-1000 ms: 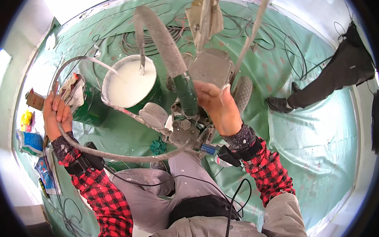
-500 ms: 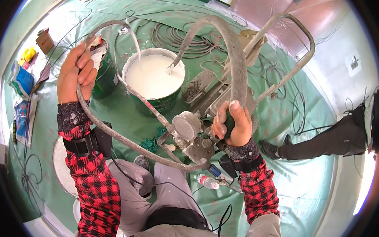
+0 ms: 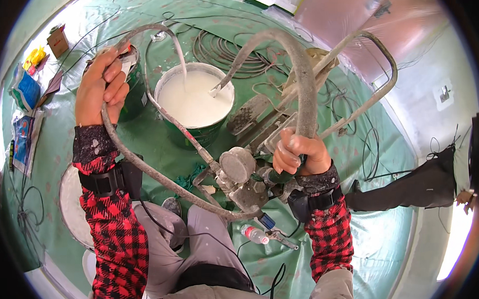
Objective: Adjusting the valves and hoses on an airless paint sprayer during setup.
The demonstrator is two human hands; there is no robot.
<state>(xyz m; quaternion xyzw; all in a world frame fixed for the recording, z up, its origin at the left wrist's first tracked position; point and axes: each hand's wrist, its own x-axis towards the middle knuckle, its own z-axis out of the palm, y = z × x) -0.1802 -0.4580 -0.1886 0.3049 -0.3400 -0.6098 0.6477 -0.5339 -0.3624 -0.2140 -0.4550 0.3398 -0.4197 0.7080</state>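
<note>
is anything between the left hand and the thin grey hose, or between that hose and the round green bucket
Nothing visible: the bare left hand is closed around the thin grey hose, which arches over to the open round green bucket. The thick grey hose also in that bucket stands apart, to the right.

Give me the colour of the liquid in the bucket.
White liquid; the head view shows it best.
</note>
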